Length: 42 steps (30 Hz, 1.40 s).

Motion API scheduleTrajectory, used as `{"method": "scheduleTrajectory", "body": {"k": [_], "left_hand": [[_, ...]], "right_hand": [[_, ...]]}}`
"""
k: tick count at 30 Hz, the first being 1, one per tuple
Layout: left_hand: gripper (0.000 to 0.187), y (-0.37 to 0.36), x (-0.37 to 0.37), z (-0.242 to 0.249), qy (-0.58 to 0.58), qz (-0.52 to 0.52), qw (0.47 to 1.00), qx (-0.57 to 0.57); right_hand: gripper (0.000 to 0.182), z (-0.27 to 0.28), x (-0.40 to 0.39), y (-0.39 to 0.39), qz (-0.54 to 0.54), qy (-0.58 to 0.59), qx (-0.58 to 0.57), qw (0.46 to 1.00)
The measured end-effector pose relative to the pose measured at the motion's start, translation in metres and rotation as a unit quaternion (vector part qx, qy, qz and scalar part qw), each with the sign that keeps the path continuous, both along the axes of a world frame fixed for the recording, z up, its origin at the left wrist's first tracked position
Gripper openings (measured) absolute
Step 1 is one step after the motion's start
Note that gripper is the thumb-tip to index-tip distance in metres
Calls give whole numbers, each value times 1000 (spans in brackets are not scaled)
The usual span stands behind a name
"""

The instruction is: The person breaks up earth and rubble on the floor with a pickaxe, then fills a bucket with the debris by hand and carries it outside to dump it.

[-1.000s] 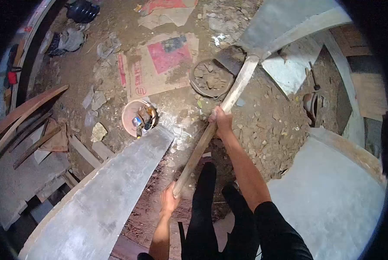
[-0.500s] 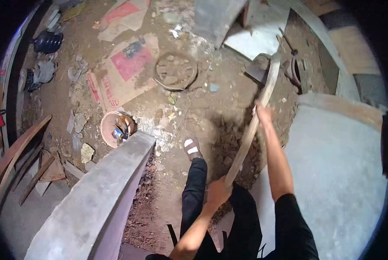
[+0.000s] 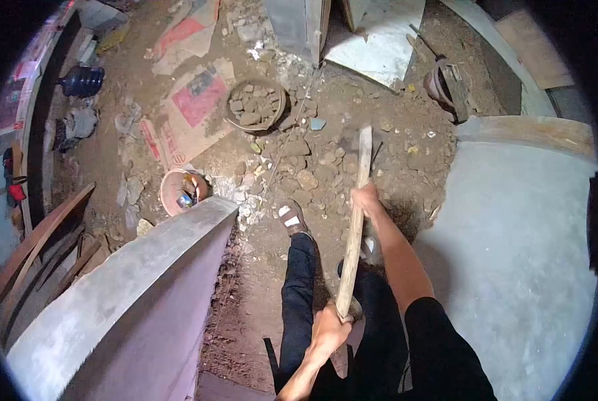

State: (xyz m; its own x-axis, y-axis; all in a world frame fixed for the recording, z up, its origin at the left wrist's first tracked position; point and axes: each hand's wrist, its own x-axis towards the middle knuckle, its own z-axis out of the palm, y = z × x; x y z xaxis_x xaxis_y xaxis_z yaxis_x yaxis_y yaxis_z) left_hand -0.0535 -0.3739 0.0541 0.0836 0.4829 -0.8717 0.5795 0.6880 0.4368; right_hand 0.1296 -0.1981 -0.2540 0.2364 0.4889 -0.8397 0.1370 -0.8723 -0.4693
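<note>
A long pale wooden handle (image 3: 353, 250) runs upward from near my legs over the rubble. My left hand (image 3: 330, 325) is wrapped round its lower end. Further up, my right hand (image 3: 366, 198) grips the shaft. The handle's far end is over loose soil and stones (image 3: 339, 160), where a thin dark edge shows beside it; the rest of the tool's head cannot be made out. To the upper left of my right hand stands a round basket (image 3: 282, 110) with stones in it.
A grey-topped low wall (image 3: 122, 277) lies on the left, with a pink bucket (image 3: 165, 194) at its end. Flattened cardboard (image 3: 173, 130) is beyond. On the right is a grey slab (image 3: 519, 234). A second bucket-like container (image 3: 436, 83) and a white board (image 3: 379, 50) lie further off.
The handle and both hands have swung left, and its far end has come down nearer to me. The dark blade seen before near the white board is no longer visible there.
</note>
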Motion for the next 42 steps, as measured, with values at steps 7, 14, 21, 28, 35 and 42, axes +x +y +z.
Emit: {"method": "scheduleTrajectory", "body": {"k": [7, 14, 21, 28, 35, 42], "left_hand": [[39, 28, 46, 63, 22, -46, 999, -10], [32, 19, 79, 75, 88, -174, 977, 81], [24, 31, 97, 126, 139, -266, 941, 156], [17, 71, 114, 166, 204, -408, 858, 238], [17, 98, 97, 187, 225, -505, 782, 287], [15, 146, 18, 200, 247, -459, 780, 346]], "right_hand": [[5, 60, 28, 1, -75, 97, -30, 992], [8, 72, 76, -30, -205, 267, -32, 941], [15, 90, 95, -68, -369, 392, 13, 843], [19, 108, 98, -79, -514, 423, 25, 746], [21, 121, 74, -88, -612, 481, 25, 627], [24, 122, 5, -39, -561, 428, 30, 708]]}}
